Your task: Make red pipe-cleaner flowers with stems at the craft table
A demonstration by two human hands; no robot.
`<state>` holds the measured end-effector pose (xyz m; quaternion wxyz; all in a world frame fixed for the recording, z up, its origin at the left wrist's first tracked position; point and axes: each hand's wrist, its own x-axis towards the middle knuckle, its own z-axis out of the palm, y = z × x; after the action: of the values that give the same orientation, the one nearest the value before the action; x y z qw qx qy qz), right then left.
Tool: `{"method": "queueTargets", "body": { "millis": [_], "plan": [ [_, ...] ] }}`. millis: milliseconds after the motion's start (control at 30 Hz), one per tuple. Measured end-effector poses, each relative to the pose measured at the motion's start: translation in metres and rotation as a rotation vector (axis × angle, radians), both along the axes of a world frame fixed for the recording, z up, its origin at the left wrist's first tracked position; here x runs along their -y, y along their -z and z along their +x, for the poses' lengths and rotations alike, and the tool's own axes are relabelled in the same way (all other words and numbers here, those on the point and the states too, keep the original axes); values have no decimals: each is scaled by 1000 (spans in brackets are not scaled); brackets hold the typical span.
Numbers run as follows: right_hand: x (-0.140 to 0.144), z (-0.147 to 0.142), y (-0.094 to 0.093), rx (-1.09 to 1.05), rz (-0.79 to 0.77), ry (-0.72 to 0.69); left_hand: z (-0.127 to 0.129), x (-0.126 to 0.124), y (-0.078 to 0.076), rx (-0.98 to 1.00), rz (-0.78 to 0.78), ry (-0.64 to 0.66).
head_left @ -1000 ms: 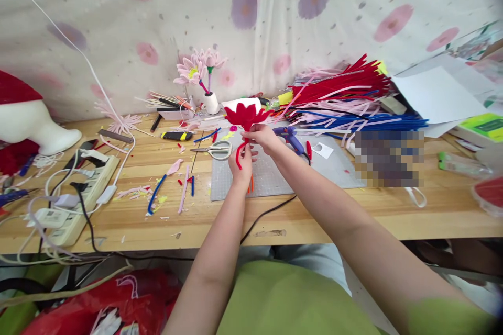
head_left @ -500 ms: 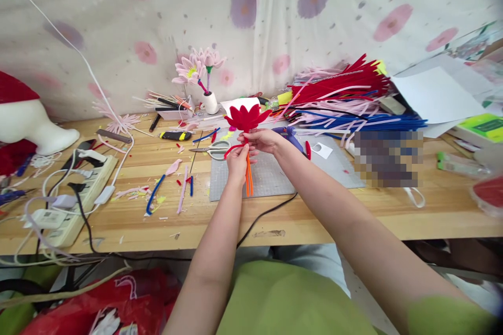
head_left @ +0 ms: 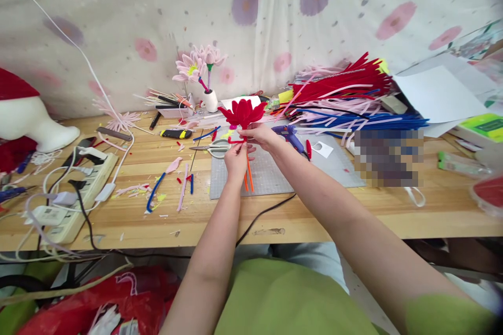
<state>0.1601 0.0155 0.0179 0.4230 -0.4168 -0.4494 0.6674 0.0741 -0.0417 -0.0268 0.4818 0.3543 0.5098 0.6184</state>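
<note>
My two bare forearms reach forward from a green top over a wooden table (head_left: 314, 220). My left hand (head_left: 236, 159) is closed around an orange stem (head_left: 248, 178) that hangs down over a grey cutting mat (head_left: 314, 167); my right hand (head_left: 262, 136), just above and touching it, pinches the base of a red pipe-cleaner flower (head_left: 243, 112) held upright above the mat. The bloom looks fully shaped, and a loose red end (head_left: 234, 141) sticking out by my fingers suggests the binding to the stem is unfinished. Just left of my hands lie scissors (head_left: 216, 150); just right, a purple glue gun (head_left: 291, 137). Further left sits a power strip (head_left: 74, 188) among cut scraps. At the back stand pink flowers in a small white vase (head_left: 211, 100) and a pile of red, pink and blue pipe cleaners (head_left: 346, 99) against a flowered curtain (head_left: 243, 10). My fingers hide the joint itself, and one patch on the right is blurred out.
</note>
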Motion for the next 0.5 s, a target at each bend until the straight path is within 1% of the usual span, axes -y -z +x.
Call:
{"method": "queueTargets", "body": {
  "millis": [67,133,200,233,300,367,500],
  "plan": [
    [-1,4,1,-13,-28,-69,-1,-1,-1,65,-34,14],
    [-3,9,2,-32,-108,-154,-2,-1,-3,148,-81,26],
    [-5,13,3,-48,-190,-202,-2,-1,-5,206,-114,43],
    [-6,14,3,-53,-214,-200,-2,0,-5,217,-117,50],
    [-8,14,4,-52,-223,-153,-2,0,-6,203,-96,62],
    [-9,13,6,-42,-200,-103,-1,-1,-5,163,-63,63],
    [-10,8,7,-14,-175,-55,0,-1,-3,97,-25,30]
  ]
}}
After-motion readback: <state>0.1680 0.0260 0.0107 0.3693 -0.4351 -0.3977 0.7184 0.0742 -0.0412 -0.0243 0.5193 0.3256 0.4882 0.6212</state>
